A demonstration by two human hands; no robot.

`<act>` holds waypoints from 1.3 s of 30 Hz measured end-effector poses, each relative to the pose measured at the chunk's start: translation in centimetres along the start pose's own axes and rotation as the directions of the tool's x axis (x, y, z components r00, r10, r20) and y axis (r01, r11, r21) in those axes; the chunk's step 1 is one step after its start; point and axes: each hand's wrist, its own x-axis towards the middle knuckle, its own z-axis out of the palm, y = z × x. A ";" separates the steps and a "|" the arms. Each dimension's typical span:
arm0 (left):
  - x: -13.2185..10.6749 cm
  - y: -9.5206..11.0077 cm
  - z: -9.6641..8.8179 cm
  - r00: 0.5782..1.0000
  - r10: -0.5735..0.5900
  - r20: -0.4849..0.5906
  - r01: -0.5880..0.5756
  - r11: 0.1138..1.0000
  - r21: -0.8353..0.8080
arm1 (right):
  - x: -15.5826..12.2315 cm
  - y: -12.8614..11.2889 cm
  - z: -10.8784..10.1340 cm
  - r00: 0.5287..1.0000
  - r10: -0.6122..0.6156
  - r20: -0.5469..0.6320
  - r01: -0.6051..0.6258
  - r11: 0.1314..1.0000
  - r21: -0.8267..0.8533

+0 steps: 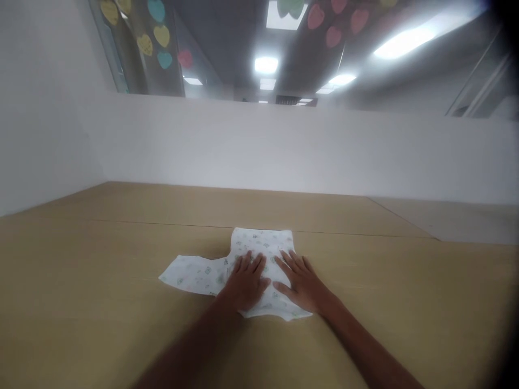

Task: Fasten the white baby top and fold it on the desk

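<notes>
A small white garment with a faint green print [261, 240] lies flat and partly folded on a light wooden table [93, 281]. One sleeve [190, 275] sticks out to the left. My left hand [245, 282] rests palm down on the cloth, fingers spread. My right hand [302, 283] presses flat beside it on the garment's right part, its fingertips pointing towards my left hand. Neither hand grips the cloth, and the two hide the middle of the garment.
The table runs back to a white partition [259, 146], with a thin seam [203, 222] crossing its surface behind the garment. Beyond the partition are paper hearts [161, 36] on a glass wall and ceiling lights [266, 65].
</notes>
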 end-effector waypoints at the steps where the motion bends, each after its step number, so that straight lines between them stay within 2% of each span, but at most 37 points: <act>1: 0.0 0.0 0.1 1.000 0.001 0.003 -0.001 1.000 -0.014 | 0.0 0.0 -0.2 1.000 0.001 0.007 -0.001 1.000 0.025; 5: 0.4 -0.1 -0.8 0.997 -0.019 0.080 0.028 0.993 -0.115 | 0.1 0.6 -1.1 1.000 0.017 -0.016 -0.013 0.981 0.192; 8: 0.9 -1.7 -3.3 0.994 -0.087 0.066 0.103 0.947 -0.304 | 0.2 1.3 -1.3 0.977 0.101 -0.188 -0.043 0.955 0.293; 12: -0.5 -7.0 -7.1 0.969 -0.237 0.067 0.245 0.894 -0.376 | 0.5 1.8 -0.9 0.852 0.174 -0.494 0.015 0.935 0.355; 13: -1.5 -8.7 -7.7 0.954 -0.278 0.112 0.299 0.866 -0.401 | 0.5 1.8 -0.9 0.825 0.178 -0.536 0.035 0.931 0.363; 14: -2.6 -10.4 -8.0 0.914 -0.354 0.196 0.405 0.817 -0.411 | 0.6 1.7 -1.0 0.805 0.185 -0.563 0.049 0.926 0.374; 16: -5.3 -13.6 -7.9 0.869 -0.411 0.275 0.493 0.765 -0.415 | 0.5 1.6 -1.4 0.783 0.210 -0.585 0.053 0.915 0.399; 18: -7.8 -16.1 -7.3 0.823 -0.450 0.346 0.559 0.750 -0.355 | 0.3 1.4 -1.8 0.776 0.262 -0.573 0.014 0.902 0.431; 19: -8.8 -17.1 -6.9 0.818 -0.446 0.364 0.560 0.763 -0.323 | 0.3 1.4 -1.9 0.777 0.292 -0.557 -0.017 0.895 0.446; 21: -10.1 -18.4 -6.2 0.835 -0.419 0.356 0.524 0.802 -0.285 | 0.2 1.3 -2.0 0.785 0.338 -0.519 -0.072 0.882 0.466; 23: -10.4 -19.1 -5.7 0.853 -0.401 0.335 0.500 0.811 -0.304 | 0.1 1.4 -2.0 0.797 0.352 -0.491 -0.095 0.876 0.473; 27: -9.5 -19.8 -5.0 0.869 -0.389 0.306 0.487 0.785 -0.384 | 0.1 1.4 -2.1 0.812 0.366 -0.455 -0.113 0.863 0.492; 31: -8.9 -20.4 -4.6 0.883 -0.385 0.268 0.457 0.836 -0.304 | 0.1 1.4 -2.3 0.819 0.368 -0.441 -0.115 0.857 0.502; 33: -8.9 -20.4 -4.7 0.856 -0.432 0.283 0.504 0.820 -0.273 | 0.1 1.3 -2.4 0.823 0.363 -0.437 -0.112 0.857 0.502; 37: -8.9 -19.8 -5.2 0.774 -0.558 0.300 0.621 0.761 -0.188 | 0.1 1.2 -2.4 0.837 0.361 -0.412 -0.124 0.857 0.500; 39: -8.8 -19.5 -5.4 0.758 -0.577 0.305 0.637 0.755 -0.154 | 0.1 1.1 -2.4 0.843 0.364 -0.396 -0.136 0.857 0.497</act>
